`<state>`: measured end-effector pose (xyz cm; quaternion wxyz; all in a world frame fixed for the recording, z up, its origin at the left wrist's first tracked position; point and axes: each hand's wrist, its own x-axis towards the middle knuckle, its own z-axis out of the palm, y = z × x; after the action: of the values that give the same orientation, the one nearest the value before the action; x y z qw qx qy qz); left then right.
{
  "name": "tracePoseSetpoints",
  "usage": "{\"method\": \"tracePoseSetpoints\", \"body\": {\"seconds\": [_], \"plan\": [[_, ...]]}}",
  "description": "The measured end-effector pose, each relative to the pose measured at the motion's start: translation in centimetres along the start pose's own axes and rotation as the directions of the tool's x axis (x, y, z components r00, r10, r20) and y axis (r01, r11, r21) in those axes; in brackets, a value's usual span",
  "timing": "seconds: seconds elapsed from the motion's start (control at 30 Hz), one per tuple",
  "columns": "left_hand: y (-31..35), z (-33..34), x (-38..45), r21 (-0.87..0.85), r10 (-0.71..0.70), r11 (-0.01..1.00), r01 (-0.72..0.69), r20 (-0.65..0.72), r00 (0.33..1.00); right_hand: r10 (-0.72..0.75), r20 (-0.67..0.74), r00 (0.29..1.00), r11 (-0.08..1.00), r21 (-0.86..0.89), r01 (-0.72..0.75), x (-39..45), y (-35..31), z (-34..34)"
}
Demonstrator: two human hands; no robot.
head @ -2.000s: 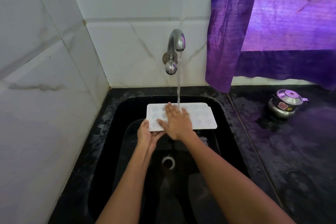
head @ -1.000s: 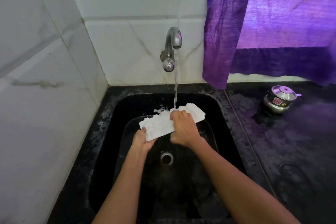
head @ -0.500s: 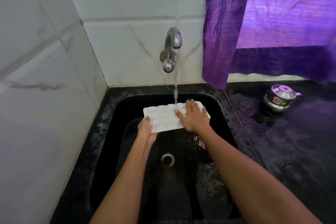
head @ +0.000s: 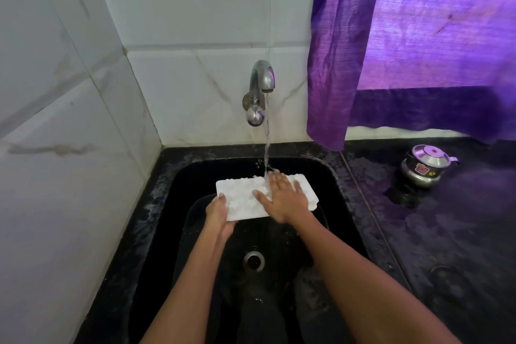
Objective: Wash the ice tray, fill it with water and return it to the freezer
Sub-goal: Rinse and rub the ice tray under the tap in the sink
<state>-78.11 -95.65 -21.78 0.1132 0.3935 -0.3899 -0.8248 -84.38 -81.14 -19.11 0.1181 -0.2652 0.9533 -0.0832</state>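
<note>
Presently, item one: my left hand (head: 219,213), fingers curled under and thumb over the near-left corner of the ice tray (head: 243,198), gripping it. Item two: my right hand (head: 283,200), fingers straight and spread, palm flat on the tray's top face, gripping nothing.

Item three: the ice tray, white, held roughly level above the sink (head: 329,176) basin, just under the tap (head: 261,84). The stream (head: 266,142) from the tap lands on the tray's far edge, beside my right fingertips. Which face is up I cannot tell through the splash.

Item four: the drain (head: 253,260), below the tray and nearer to me. Item five: a purple curtain (head: 391,45), right of the tap. Item six: a small steel lidded pot (head: 425,166), well right of the tray on the dark counter (head: 446,246).

Handling note, as judgement: washing is the step in hand; filling and freezer remain. I should keep the left grip firm, since wet plastic likely slips, and sweep the flat palm across every cell while shifting the tray so the stream reaches both ends.
</note>
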Motion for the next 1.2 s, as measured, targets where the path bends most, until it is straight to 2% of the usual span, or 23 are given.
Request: {"method": "tracePoseSetpoints", "body": {"seconds": [0.1, 0.17, 0.2, 0.27, 0.37, 0.47, 0.53, 0.6, 0.7, 0.77, 0.83, 0.9, 1.03, 1.1, 1.2], "plan": [[-0.3, 0.6, -0.6, 0.043, 0.004, 0.999, -0.004, 0.0, 1.0, 0.226, 0.005, 0.974, 0.969, 0.101, -0.226, 0.0, 0.5, 0.0], [-0.6, 1.2, -0.8, 0.044, 0.003, 0.999, -0.003, 0.001, 1.0, 0.257, -0.024, 0.966, 0.957, 0.147, -0.251, -0.1, -0.6, 0.2], [-0.8, 1.5, -0.9, 0.04, 0.003, 0.999, -0.003, -0.001, 1.0, 0.211, -0.039, 0.977, 0.969, 0.141, -0.204, -0.1, -1.5, 0.4], [-1.2, 1.9, -1.2, 0.041, -0.001, 0.999, 0.001, 0.0, 1.0, 0.022, -0.071, 0.997, 0.995, 0.099, -0.015, -0.3, -3.5, 0.8], [-1.8, 1.8, -1.1, 0.018, -0.027, 0.999, 0.027, 0.025, 0.999, -0.227, -0.076, 0.971, 0.972, 0.039, 0.231, -0.7, -4.9, 1.0], [-1.2, 1.3, -1.1, -0.02, -0.033, 0.999, 0.033, 0.024, 0.999, -0.302, -0.071, 0.951, 0.953, -0.043, 0.3, -0.5, -3.3, 0.7], [-0.7, 1.1, -1.0, -0.034, -0.036, 0.999, 0.037, 0.017, 0.999, -0.211, -0.062, 0.976, 0.976, -0.061, 0.207, -0.2, -1.4, 0.3], [-0.5, 0.8, -0.7, -0.022, -0.041, 0.999, 0.041, 0.012, 0.999, -0.035, -0.035, 0.999, 0.999, -0.03, 0.034, 0.2, 0.5, -0.1], [-0.4, 0.6, -0.7, -0.012, -0.045, 0.999, 0.045, 0.007, 0.999, 0.209, 0.026, 0.978, 0.977, 0.047, -0.21, 0.4, 1.7, -0.6], [-0.7, 0.9, -0.8, -0.011, -0.042, 0.999, 0.043, 0.011, 0.999, 0.27, 0.03, 0.962, 0.961, 0.052, -0.271, 0.5, 1.1, -0.6], [-0.9, 1.6, -0.9, -0.002, -0.049, 0.999, 0.049, -0.003, 0.999, 0.192, 0.005, 0.981, 0.981, 0.026, -0.192, 0.7, -0.7, -0.6], [-1.0, 2.3, -1.2, -0.001, -0.06, 0.998, 0.06, 0.012, 0.998, 0.004, -0.003, 1.0, 1.0, 0.019, -0.004, 0.9, -3.0, -0.5], [-0.8, 2.6, -1.6, -0.088, -0.054, 0.994, 0.061, 0.083, 0.995, -0.291, 0.003, 0.957, 0.957, -0.021, 0.291, 1.0, -5.0, -0.7], [0.1, 2.4, -1.2, -0.119, -0.042, 0.992, 0.05, 0.068, 0.997, -0.329, -0.016, 0.944, 0.943, -0.06, 0.327, 1.1, -4.0, -1.3], [1.5, 2.1, -0.8, -0.133, -0.048, 0.99, 0.051, 0.021, 0.999, -0.25, -0.024, 0.968, 0.964, -0.094, 0.247, 1.5, -1.4, -2.4]]}}
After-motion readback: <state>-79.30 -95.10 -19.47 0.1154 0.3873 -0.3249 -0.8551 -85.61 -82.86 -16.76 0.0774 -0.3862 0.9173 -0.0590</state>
